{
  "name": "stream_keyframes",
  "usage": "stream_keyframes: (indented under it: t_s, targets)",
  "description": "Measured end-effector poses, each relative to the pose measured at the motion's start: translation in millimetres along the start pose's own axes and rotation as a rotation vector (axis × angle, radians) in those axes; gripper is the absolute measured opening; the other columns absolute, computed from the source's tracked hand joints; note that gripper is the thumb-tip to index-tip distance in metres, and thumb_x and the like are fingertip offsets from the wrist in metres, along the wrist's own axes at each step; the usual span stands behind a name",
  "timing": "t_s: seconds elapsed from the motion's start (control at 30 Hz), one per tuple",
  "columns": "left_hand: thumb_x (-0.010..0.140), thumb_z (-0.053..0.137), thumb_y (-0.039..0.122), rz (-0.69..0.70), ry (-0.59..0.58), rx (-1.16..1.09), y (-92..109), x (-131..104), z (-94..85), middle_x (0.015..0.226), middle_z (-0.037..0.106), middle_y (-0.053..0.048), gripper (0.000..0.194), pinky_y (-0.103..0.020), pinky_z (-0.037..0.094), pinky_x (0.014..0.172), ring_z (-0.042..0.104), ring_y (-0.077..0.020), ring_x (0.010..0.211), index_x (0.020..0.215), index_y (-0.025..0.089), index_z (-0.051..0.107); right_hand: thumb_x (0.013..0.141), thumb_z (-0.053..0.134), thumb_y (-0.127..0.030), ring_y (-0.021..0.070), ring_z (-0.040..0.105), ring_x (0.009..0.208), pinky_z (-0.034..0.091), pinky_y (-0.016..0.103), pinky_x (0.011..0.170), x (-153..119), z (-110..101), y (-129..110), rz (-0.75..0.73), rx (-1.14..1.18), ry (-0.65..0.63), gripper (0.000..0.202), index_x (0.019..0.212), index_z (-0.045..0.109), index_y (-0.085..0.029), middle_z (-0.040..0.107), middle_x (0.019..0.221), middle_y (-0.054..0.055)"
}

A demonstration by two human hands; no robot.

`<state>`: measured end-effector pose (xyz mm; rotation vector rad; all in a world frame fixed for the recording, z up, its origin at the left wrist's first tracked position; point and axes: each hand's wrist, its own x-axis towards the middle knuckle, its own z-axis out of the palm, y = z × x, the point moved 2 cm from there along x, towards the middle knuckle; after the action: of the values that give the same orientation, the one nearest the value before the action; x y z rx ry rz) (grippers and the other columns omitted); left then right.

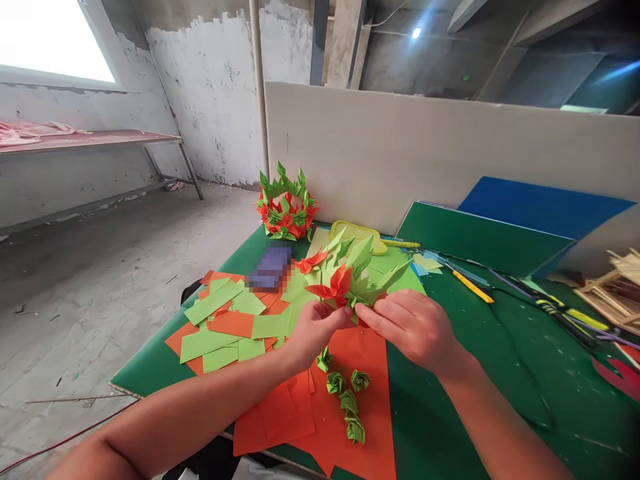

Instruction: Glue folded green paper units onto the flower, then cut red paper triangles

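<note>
Both my hands meet at a folded-paper piece of green leaves and orange flowers, an origami crown [361, 257], held above the table. My left hand [320, 327] pinches its lower edge beneath an orange flower. From the other side, my right hand [407, 327] has its fingers closed at the same lower edge; whatever is between those fingertips is hidden. Below lie several small green paper rosettes [349, 401] on orange paper sheets [367, 363]. A finished-looking green and orange paper crown [287, 210] stands at the table's back left corner.
Green and orange paper strips [220, 317] cover the left of the green table [450, 413]. A blurred dark phone-like object [271, 267] lies behind them. A yellow utility knife [473, 287], cables and wooden sticks [613, 293] are at right. A board partition [400, 147] rises behind.
</note>
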<state>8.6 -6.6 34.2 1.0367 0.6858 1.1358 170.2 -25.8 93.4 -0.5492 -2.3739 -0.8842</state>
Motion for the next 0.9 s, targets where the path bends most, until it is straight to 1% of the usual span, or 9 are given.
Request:
stream_keyframes:
  t_s: [0.23,0.37,0.43,0.53,0.57,0.63,0.7,0.77,0.9]
  targets:
    - [0.077,0.071,0.035,-0.029,-0.016,-0.027,1,0,2.6,0.084,0.074,-0.005,0.024,-0.032,0.053,0.086,0.067,-0.0175,0.08,0.089,0.015,0.075,0.091,0.051,-0.009,0.0162,0.054,0.066,0.04,0.032,0.062,-1,3,1,0.017,0.004,-0.013,0.019,0.097,0.068,-0.015,0.065,0.069,0.004]
    - [0.074,0.074,0.035,-0.058,0.008,-0.071,0,1,3.0,0.083,0.073,-0.005,0.025,-0.029,0.054,0.082,0.066,-0.0164,0.08,0.089,0.014,0.075,0.089,0.054,-0.009,0.0169,0.056,0.067,0.041,0.032,0.064,-3,5,1,0.045,0.05,-0.013,0.019,0.102,0.066,-0.015,0.066,0.072,0.004]
    - [0.072,0.075,0.034,-0.08,0.022,-0.112,-1,1,2.4,0.078,0.072,-0.004,0.022,-0.027,0.054,0.08,0.065,-0.0143,0.076,0.081,0.014,0.075,0.088,0.057,-0.011,0.0171,0.058,0.07,0.043,0.032,0.067,-3,6,4,0.122,0.131,-0.002,0.021,0.107,0.065,-0.016,0.067,0.075,0.004]
    - [0.071,0.076,0.033,-0.091,0.049,-0.166,-1,2,0.7,0.071,0.069,-0.001,0.02,-0.025,0.054,0.079,0.063,-0.0109,0.07,0.068,0.014,0.072,0.088,0.061,-0.016,0.0171,0.06,0.075,0.046,0.032,0.071,-1,6,9,0.318,0.287,0.012,0.018,0.105,0.065,-0.018,0.068,0.08,0.004]
    - [0.071,0.076,0.033,-0.088,0.054,-0.172,-1,2,0.3,0.07,0.069,-0.001,0.02,-0.025,0.054,0.079,0.062,-0.0102,0.069,0.067,0.014,0.072,0.088,0.061,-0.017,0.0168,0.06,0.075,0.046,0.031,0.072,-1,6,11,0.386,0.331,0.014,0.014,0.101,0.066,-0.018,0.067,0.08,0.004]
    - [0.072,0.076,0.033,-0.081,0.052,-0.164,-1,2,0.0,0.072,0.07,-0.002,0.019,-0.025,0.054,0.078,0.063,-0.0104,0.069,0.071,0.014,0.073,0.088,0.062,-0.019,0.0162,0.059,0.074,0.047,0.03,0.07,1,5,13,0.486,0.402,0.011,0.009,0.095,0.067,-0.019,0.067,0.078,0.003]
    - [0.072,0.076,0.035,-0.081,0.042,-0.139,0,2,0.3,0.076,0.071,-0.003,0.021,-0.025,0.054,0.078,0.064,-0.0119,0.072,0.077,0.014,0.074,0.087,0.062,-0.02,0.0158,0.059,0.074,0.046,0.029,0.069,3,4,12,0.535,0.451,-0.002,0.006,0.09,0.067,-0.02,0.066,0.077,0.003]
    - [0.071,0.076,0.035,-0.079,0.043,-0.119,-1,2,0.7,0.078,0.072,-0.004,0.023,-0.025,0.054,0.078,0.065,-0.0129,0.074,0.081,0.015,0.074,0.088,0.06,-0.018,0.0158,0.058,0.073,0.046,0.029,0.068,4,3,10,0.552,0.478,-0.022,0.007,0.088,0.066,-0.02,0.065,0.076,0.002]
    - [0.072,0.076,0.035,-0.07,0.018,-0.107,-1,1,2.4,0.081,0.074,-0.004,0.022,-0.025,0.053,0.079,0.066,-0.0137,0.076,0.081,0.015,0.074,0.087,0.057,-0.015,0.0154,0.054,0.068,0.043,0.029,0.066,7,2,7,0.579,0.47,-0.052,0.009,0.084,0.064,-0.02,0.062,0.071,0.001]
